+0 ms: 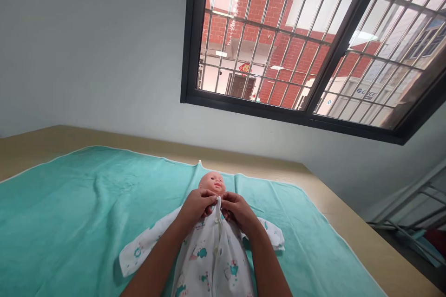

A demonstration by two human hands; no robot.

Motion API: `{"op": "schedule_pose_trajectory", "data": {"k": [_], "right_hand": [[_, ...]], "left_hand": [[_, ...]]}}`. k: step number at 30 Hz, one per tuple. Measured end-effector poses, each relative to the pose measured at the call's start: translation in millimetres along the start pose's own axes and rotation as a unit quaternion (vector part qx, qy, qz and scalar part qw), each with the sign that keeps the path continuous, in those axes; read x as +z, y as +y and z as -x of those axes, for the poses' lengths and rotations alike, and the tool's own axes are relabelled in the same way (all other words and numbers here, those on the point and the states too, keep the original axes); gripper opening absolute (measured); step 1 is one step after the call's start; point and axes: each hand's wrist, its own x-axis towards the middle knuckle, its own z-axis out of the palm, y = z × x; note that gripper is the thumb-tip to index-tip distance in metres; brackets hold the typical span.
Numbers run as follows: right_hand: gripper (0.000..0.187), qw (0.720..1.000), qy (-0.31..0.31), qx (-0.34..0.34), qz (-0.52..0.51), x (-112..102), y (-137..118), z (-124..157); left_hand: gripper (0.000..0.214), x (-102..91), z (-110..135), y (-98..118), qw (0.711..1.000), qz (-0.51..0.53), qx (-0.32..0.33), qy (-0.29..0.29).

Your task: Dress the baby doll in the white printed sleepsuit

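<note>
A baby doll (212, 182) lies on its back, its head toward the far side, dressed in white baby clothes (204, 255) with teal and pink prints. At the doll's neck, my left hand (198, 204) pinches one side of the garment's front opening. My right hand (240, 211) pinches the other side, the two sets of fingertips almost touching at the collar. Small round fasteners run down the front below my fingers. One sleeve (149, 243) stretches out to the left, and the other sleeve (273, 232) reaches out past my right wrist.
Beneath the doll a teal blanket (76, 204) with a white edge covers much of a wooden table (334, 206). Behind it rise a pale wall (94, 46) and a dark-framed barred window (244, 103). Metal framework (411, 195) stands at the far right.
</note>
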Motion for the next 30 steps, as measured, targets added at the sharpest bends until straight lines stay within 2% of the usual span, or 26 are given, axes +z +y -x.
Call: {"op": "schedule_pose_trajectory", "data": {"k": [8,12,14,17,23,27,30], "right_hand": [[0.030,0.995,0.034,-0.013,0.088,6.7,-4.5,-0.1],[0.029,0.987,0.044,-0.029,0.150,8.0,-3.6,-2.0],[0.029,0.985,0.045,-0.026,0.163,7.5,-2.8,-2.4],[0.030,0.988,0.038,-0.023,0.146,6.2,-3.2,-1.5],[0.033,0.995,0.028,0.004,0.095,5.0,-7.5,1.9],[0.029,0.998,0.033,0.012,0.045,5.0,-6.7,1.7],[0.024,0.999,0.033,0.011,0.030,4.4,-4.7,0.8]], "left_hand": [[0.033,3.7,-5.8,-4.5,0.997,-0.066,0.018,0.023],[0.022,7.0,-5.3,-1.7,0.986,-0.115,0.100,0.071],[0.024,7.8,-4.2,-0.5,0.978,-0.143,0.132,0.081],[0.032,7.6,-3.8,-1.6,0.975,-0.150,0.147,0.072],[0.030,4.9,-9.4,-9.5,0.993,-0.066,0.097,0.030],[0.032,3.1,-11.0,-9.1,0.996,0.016,0.085,-0.008],[0.033,2.2,-10.4,-7.7,0.997,0.022,0.077,-0.007]]}}
